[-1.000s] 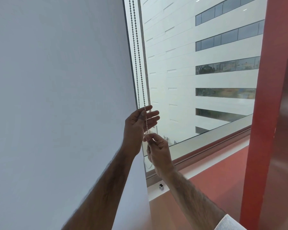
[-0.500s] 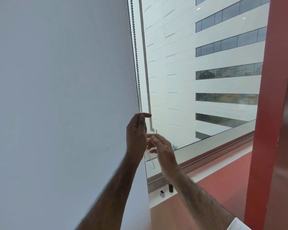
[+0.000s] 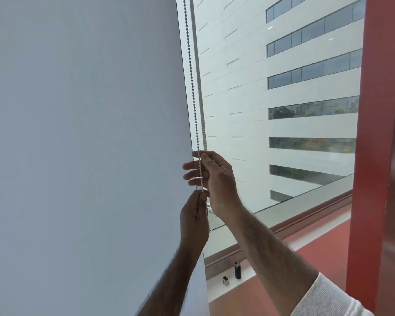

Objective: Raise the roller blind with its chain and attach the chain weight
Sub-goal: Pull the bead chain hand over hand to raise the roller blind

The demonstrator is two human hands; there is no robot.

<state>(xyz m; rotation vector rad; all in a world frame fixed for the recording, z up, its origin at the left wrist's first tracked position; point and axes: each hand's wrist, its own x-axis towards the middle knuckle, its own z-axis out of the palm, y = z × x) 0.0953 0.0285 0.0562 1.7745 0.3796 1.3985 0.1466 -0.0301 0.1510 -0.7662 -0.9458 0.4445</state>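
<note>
The white roller blind covers the left half of the window. Its beaded chain hangs down along the blind's right edge. My right hand is the upper one and pinches the chain between thumb and forefinger, with its other fingers spread behind the beads. Just below it, my left hand pinches the chain with its fingertips. A loose length of chain hangs below my hands. A black cylinder, apparently the chain weight, stands on the white sill beside a small white-and-black piece.
A red column stands at the right. A red-brown floor strip runs below the window frame. Through the glass I see a white building opposite.
My right hand has risen from below my left hand and taken the chain above it. My left hand has come down with the chain.
</note>
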